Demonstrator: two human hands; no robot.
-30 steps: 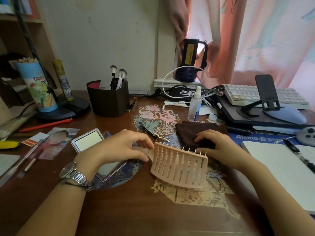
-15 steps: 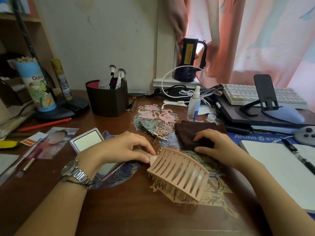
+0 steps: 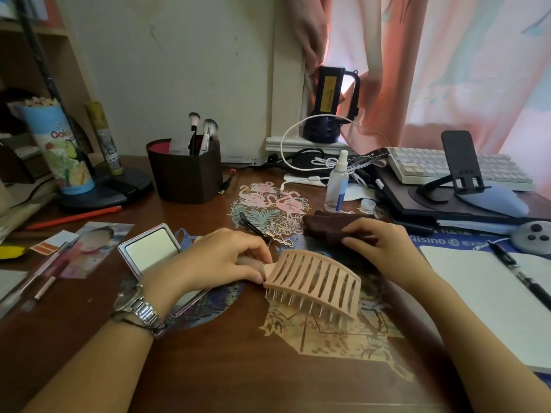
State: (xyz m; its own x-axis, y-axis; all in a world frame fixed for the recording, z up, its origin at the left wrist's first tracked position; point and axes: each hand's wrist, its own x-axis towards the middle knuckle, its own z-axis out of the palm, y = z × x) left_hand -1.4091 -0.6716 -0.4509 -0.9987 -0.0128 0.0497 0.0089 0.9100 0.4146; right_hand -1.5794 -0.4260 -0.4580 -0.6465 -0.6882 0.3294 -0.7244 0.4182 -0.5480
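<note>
Gripping the pink hairbrush (image 3: 313, 283) by its handle, our left hand (image 3: 214, 260) has its fingers curled tight around it — bristles down, over the wooden desk (image 3: 208, 368) beside the mirror (image 3: 150, 250). Our right hand (image 3: 384, 245) pinches the brown cloth (image 3: 328, 226) just behind the brush.

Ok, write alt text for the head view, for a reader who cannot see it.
A person's left hand grips the handle of a pink hairbrush, bristles down, over a wooden desk, while the right hand holds a brown cloth behind it. A mirror lies beneath the left wrist; a spray bottle stands beyond.
</note>
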